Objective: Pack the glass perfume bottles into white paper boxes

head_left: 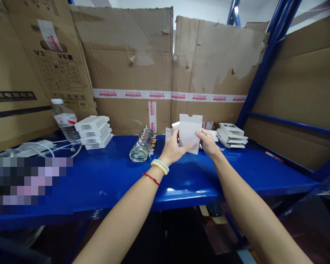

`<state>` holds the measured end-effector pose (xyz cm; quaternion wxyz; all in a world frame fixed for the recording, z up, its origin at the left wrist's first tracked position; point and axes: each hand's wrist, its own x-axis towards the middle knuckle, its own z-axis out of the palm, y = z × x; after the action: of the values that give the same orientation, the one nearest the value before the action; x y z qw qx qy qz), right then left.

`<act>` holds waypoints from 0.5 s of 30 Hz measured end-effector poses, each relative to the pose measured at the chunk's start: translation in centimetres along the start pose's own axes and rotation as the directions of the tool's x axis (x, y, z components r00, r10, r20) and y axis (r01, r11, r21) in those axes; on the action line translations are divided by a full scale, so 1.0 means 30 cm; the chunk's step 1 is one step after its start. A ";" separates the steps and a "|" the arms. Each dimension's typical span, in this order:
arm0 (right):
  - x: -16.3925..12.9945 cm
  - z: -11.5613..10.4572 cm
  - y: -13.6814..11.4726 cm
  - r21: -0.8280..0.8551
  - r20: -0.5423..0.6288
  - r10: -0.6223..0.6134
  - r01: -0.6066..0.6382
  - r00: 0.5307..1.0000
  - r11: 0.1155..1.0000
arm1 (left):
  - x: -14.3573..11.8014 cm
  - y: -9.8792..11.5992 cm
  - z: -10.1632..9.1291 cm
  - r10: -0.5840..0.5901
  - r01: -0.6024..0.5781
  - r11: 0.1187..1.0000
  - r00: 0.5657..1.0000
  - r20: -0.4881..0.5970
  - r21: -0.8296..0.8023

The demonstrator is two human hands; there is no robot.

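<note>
Both your hands are on the card (190, 126), held upright just above the worktop (112, 183), about mid-view. Left hand (172, 148): grip closed on its left side and lower part, thumb lying across the front. Right hand (209, 143): grip closed on its right edge, thumb on the near face. Most fingers are behind the card, so their exact placement can't be read. Can't tell if the card is a flat sheet or a box seen face-on; its top edge has a notch.

Behind your hands, white pieces (212, 135) stick out either side; the card and hands block most of them, so no count or shape.

Left of your left hand, near it: glass row (139, 151), pieces overlapping, gold-coloured bits along its right side. Can't separate individual pieces. Further left: box stack (92, 134) with small labels, then bottle (64, 119), lower part partly behind cables (41, 146). Lower left is pixelated, unreadable.

Right of your right hand: second stack (231, 135), uneven. Cardboard (132, 55) walls off the back, taped across. Blue post (264, 69) at right. Under the worktop: dark, an open carton (220, 219) partly visible, contents unclear. Your forearms cover part of the front edge.
</note>
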<state>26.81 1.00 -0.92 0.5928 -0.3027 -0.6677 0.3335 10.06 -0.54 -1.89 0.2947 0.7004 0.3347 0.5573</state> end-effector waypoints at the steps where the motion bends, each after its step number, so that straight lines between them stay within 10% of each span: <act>1: 0.004 -0.006 0.006 0.033 -0.002 0.013 -0.013 1.000 0.999 | 0.007 -0.007 0.001 -0.005 0.006 0.998 1.000 0.014 -0.057; 9: 0.030 0.003 0.046 -0.049 -0.225 -0.042 0.032 0.974 0.998 | 0.026 -0.033 0.008 -0.004 -0.002 0.999 0.991 -0.135 -0.047; 15: 0.027 0.024 0.031 -0.066 -0.125 -0.058 0.051 0.990 0.997 | 0.022 -0.022 0.011 0.018 -0.022 0.999 0.990 -0.143 -0.031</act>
<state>26.00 2.15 -1.25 0.6332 -0.3233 -0.6467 0.2762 10.40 0.37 -2.11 0.2758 0.6573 0.3387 0.6142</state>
